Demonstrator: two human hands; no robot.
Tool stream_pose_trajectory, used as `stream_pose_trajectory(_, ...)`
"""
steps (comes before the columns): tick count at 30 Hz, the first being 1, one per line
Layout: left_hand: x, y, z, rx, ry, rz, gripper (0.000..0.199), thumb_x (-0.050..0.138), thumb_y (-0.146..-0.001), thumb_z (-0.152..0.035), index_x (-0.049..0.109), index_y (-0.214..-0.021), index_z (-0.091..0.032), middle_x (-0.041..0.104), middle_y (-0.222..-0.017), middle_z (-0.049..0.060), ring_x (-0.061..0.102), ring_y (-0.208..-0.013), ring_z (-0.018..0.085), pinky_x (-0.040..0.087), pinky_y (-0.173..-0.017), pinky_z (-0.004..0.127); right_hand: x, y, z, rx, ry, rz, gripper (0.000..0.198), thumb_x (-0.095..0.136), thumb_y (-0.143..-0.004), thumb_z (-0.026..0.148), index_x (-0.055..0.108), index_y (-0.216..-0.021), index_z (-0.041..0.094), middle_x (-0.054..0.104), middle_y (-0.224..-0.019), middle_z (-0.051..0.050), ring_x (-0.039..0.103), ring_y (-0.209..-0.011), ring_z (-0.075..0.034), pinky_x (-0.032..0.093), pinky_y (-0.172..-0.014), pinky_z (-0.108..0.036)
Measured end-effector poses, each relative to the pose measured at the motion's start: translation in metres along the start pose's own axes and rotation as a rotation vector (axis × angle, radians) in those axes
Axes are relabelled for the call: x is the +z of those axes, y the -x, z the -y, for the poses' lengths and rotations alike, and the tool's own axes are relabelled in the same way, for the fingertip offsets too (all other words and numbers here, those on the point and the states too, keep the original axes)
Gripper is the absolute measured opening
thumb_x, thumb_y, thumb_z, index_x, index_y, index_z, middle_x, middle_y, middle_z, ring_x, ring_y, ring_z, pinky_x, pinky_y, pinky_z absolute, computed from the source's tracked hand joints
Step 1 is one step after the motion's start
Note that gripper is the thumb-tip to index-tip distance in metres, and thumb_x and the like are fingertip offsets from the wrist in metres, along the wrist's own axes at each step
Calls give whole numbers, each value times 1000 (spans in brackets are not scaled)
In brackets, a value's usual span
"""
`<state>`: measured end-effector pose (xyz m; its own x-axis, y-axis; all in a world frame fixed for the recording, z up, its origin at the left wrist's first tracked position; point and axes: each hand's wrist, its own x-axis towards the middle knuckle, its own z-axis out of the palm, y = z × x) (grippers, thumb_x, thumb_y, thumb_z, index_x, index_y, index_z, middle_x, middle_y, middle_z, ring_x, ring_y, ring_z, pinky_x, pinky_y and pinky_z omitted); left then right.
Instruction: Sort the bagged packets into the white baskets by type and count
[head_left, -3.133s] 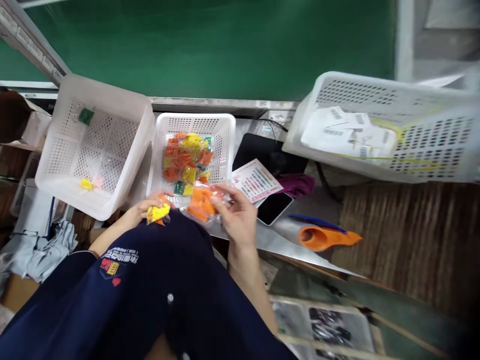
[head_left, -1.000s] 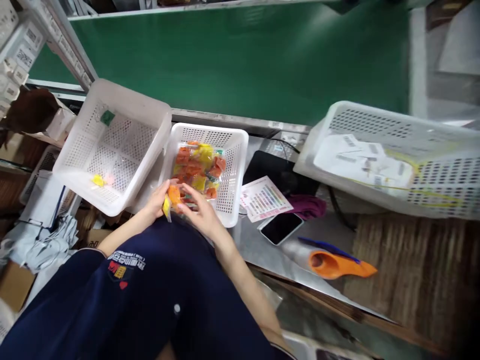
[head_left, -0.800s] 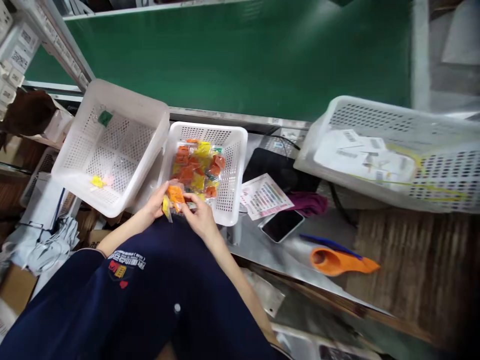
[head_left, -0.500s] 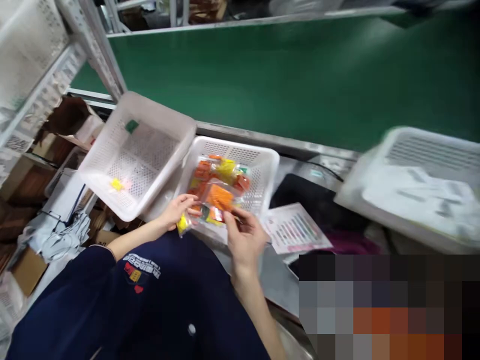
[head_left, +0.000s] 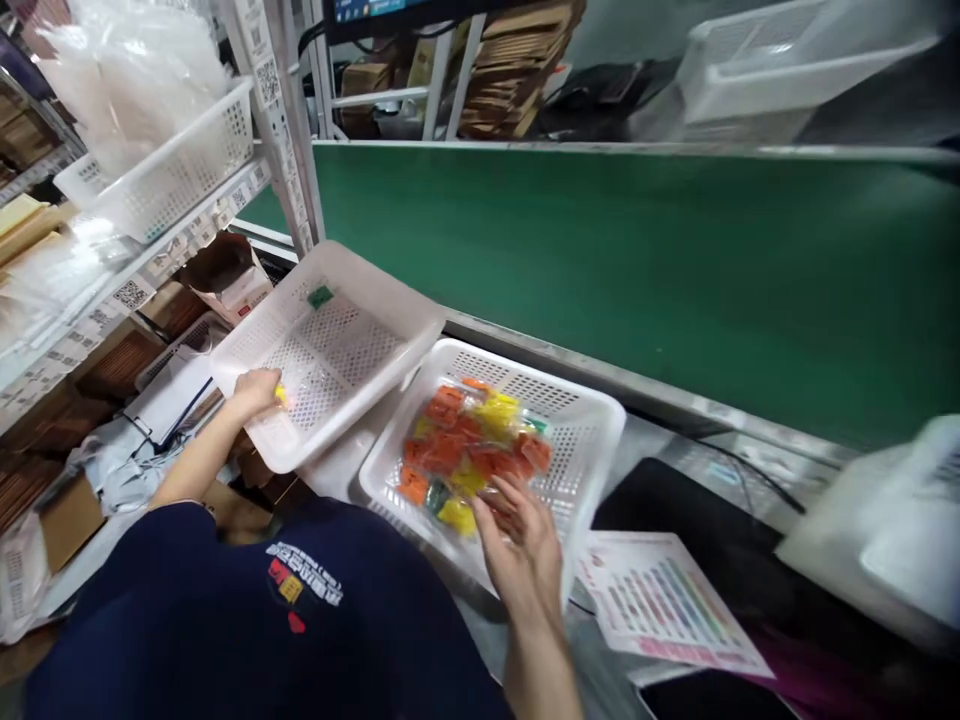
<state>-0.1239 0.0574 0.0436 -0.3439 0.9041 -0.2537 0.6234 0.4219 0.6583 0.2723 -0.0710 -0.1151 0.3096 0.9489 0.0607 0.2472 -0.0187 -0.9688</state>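
Note:
My left hand (head_left: 257, 392) is at the near-left side of the left white basket (head_left: 375, 400), its fingers curled. A yellow packet (head_left: 281, 395) shows right by the fingertips; whether they grip it is hidden. A small green packet (head_left: 319, 297) lies at that basket's far end. My right hand (head_left: 529, 535) reaches over the near side of the right white basket (head_left: 592, 420), fingers apart and bent down at the packets. In this basket lie several clear packets of orange pieces (head_left: 442, 452), yellow pieces (head_left: 496, 410) and a few green ones.
A printed sheet (head_left: 675, 605) lies right of the baskets, beside a black flat item (head_left: 675, 500). Behind runs a green conveyor belt (head_left: 562, 240). A shelf post (head_left: 281, 120) rises at the left, next to a basket of clear bags (head_left: 180, 160). White bags (head_left: 907, 540) are at the right.
My left hand has moved left, from the right basket to the left one, where it had been holding a yellow packet. My right hand has let go of an orange packet. The view has shifted.

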Motion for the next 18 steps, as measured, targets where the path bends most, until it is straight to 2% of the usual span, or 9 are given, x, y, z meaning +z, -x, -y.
stream_pose_trajectory(3,13,23,-27,237,65,-95,34,95,-66,-17,67,-85,-23,64,-87,0,64,-98,25,48,-92,29,-8,1,-3,-16,-7,-30,50,77,-87,61,78,-119,22,71,-137,-19,79,-97,-29,70,-86,-51)
stream_pose_trajectory(6,56,58,-65,463,345,-192,41,92,-79,-36,70,-112,-26,70,-109,5,64,-90,22,51,-88,32,-14,4,-9,61,-49,-58,52,79,-85,63,78,-117,22,73,-132,-18,79,-101,-32,69,-89,-53)
stream_pose_trajectory(8,96,78,-89,531,480,-95,48,91,-81,-38,70,-121,-25,71,-120,9,67,-103,28,54,-95,36,-18,8,-11,88,-64,-67,54,81,-83,64,77,-117,22,74,-131,-18,79,-104,-34,68,-90,-54)
stream_pose_trajectory(10,127,90,-106,604,444,95,59,95,-77,-36,70,-129,-23,69,-138,15,64,-129,38,52,-110,44,-27,14,-15,96,-50,-82,54,81,-83,64,78,-118,23,75,-130,-18,78,-107,-35,67,-93,-54)
stream_pose_trajectory(11,134,92,-111,652,378,188,65,96,-76,-36,69,-134,-23,65,-148,17,59,-141,43,49,-117,48,-34,17,-18,107,-28,-105,54,81,-83,64,78,-119,23,76,-129,-18,78,-107,-35,66,-95,-54)
stream_pose_trajectory(12,133,91,-114,703,301,258,69,95,-77,-37,68,-139,-22,61,-157,18,52,-150,45,44,-124,52,-44,20,-22,127,1,-143,55,80,-84,63,77,-120,23,76,-126,-18,78,-106,-35,65,-97,-55)
stream_pose_trajectory(14,110,76,-114,802,140,307,69,88,-86,-42,64,-148,-21,56,-165,17,45,-158,42,37,-130,54,-69,24,-35,193,102,-252,60,75,-86,64,75,-124,19,78,-121,-19,78,-103,-35,63,-97,-55)
stream_pose_trajectory(16,72,39,-112,844,-65,211,63,80,-93,-40,63,-150,-18,63,-159,14,54,-151,39,37,-131,54,-98,26,-54,271,276,-336,65,59,-92,64,70,-130,13,77,-121,-23,78,-104,-36,63,-96,-54)
stream_pose_trajectory(18,39,-16,-112,807,-328,18,54,70,-98,-27,62,-148,-9,66,-155,14,54,-150,36,36,-130,54,-126,25,-78,360,463,-350,64,46,-95,55,66,-134,8,75,-125,-26,76,-109,-36,61,-99,-54)
